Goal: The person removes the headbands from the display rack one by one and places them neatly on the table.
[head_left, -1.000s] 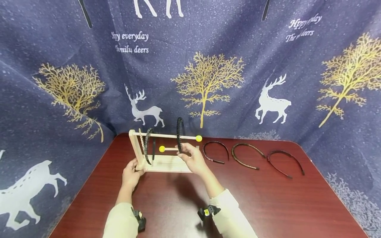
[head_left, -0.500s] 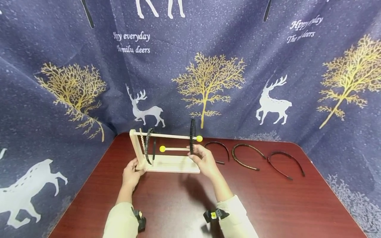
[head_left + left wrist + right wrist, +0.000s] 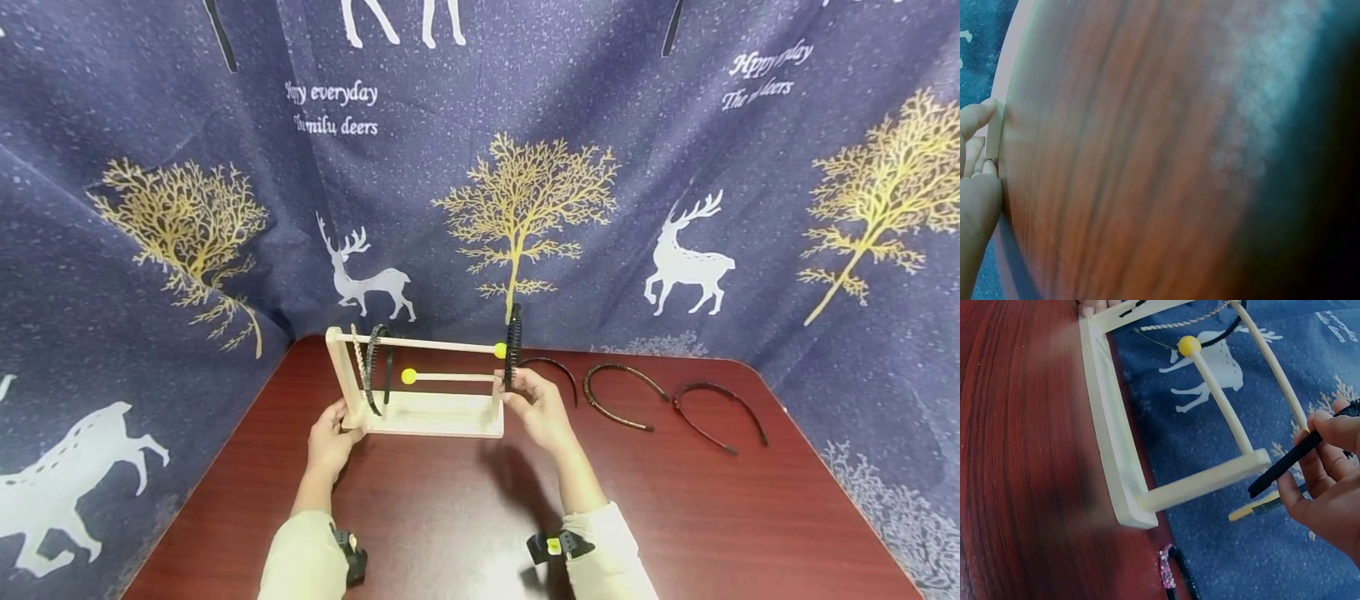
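Tabletop point(image 3: 435, 517): red-brown, wood-grained, glossy in front.
Sleeves point(image 3: 303, 554): two, cream, each with a black camera point(image 3: 553, 546) at the wrist.
Left hand point(image 3: 330, 435): fingers and thumb gripping the left end of a wooden stand point(image 3: 480, 425).
Right hand point(image 3: 540, 408): thumb and fingers pinching a black toothed headband point(image 3: 513, 346) near its lower end.
Held headband: slender, all black, seen nearly edge-on and upright; fine comb teeth along the band, smooth blunt tip. Located at the yellow ball point(image 3: 499, 351) ending the upper rod; whether it encircles the rod cannot be told.
Stand: pale, flat base, tall left post, short right post, two rods. Hanging on the upper rod, left: one cream braided headband point(image 3: 360, 354), one black headband point(image 3: 369, 375).
Loose on the table, right: dark headband point(image 3: 572, 381), partly hidden; gold-flecked headband point(image 3: 588, 392); reddish headband point(image 3: 708, 385).
Backdrop point(image 3: 405, 167): blue cloth, white deer, golden trees.
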Demonstrator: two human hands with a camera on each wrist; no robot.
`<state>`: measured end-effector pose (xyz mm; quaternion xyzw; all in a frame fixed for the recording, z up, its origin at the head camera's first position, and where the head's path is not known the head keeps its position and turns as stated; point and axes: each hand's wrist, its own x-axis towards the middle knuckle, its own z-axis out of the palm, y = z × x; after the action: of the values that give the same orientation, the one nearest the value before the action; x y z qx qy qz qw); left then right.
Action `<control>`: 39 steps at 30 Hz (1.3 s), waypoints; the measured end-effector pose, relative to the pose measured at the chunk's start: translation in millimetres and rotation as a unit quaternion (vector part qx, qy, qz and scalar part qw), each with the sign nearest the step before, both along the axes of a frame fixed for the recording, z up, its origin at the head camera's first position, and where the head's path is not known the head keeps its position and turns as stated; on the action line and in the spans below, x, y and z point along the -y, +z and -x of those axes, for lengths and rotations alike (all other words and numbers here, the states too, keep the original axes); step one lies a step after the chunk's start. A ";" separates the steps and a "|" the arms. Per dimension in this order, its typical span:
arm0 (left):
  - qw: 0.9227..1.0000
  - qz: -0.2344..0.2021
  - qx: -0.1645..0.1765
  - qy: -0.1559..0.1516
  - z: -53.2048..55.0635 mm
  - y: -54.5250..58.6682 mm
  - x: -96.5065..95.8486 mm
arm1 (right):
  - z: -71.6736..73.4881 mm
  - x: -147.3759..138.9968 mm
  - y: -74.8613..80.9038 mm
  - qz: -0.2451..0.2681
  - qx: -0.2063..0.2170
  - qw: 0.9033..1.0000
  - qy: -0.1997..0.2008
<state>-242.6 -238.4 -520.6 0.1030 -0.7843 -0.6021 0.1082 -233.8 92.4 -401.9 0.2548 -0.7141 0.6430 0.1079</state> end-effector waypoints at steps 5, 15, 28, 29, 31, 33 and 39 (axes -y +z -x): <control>1.000 -0.003 0.006 -0.005 0.1 -0.9 0.6 | -4.5 -10.1 -4.0 -0.008 -0.001 1.000 -0.018; 1.000 -0.003 0.010 -0.006 -3.6 -2.3 -0.4 | -21.0 -33.0 -14.3 -0.005 0.063 0.997 -0.047; 1.000 -0.011 0.004 -0.015 -0.1 -1.4 -0.5 | -42.1 -55.6 -28.0 -0.021 0.073 0.993 -0.091; 1.000 -0.012 0.003 -0.015 0.5 -1.8 -0.7 | -44.2 -56.2 -27.6 -0.024 0.074 0.993 -0.089; 1.000 -0.013 0.000 -0.016 1.6 -2.4 -0.5 | -48.4 -57.3 -27.5 -0.033 0.076 0.992 -0.091; 1.000 -0.014 -0.002 -0.017 2.6 -3.1 -0.7 | -52.4 -57.9 -28.3 -0.039 0.078 0.992 -0.091; 1.000 -0.009 -0.004 -0.014 3.1 -2.5 -0.6 | -64.8 -55.9 -33.4 -0.066 0.083 0.992 -0.068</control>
<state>-245.7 -237.9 -523.1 0.0902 -0.7798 -0.6111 0.1021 -169.0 148.3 -435.4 0.1577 -0.7772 0.6046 0.0743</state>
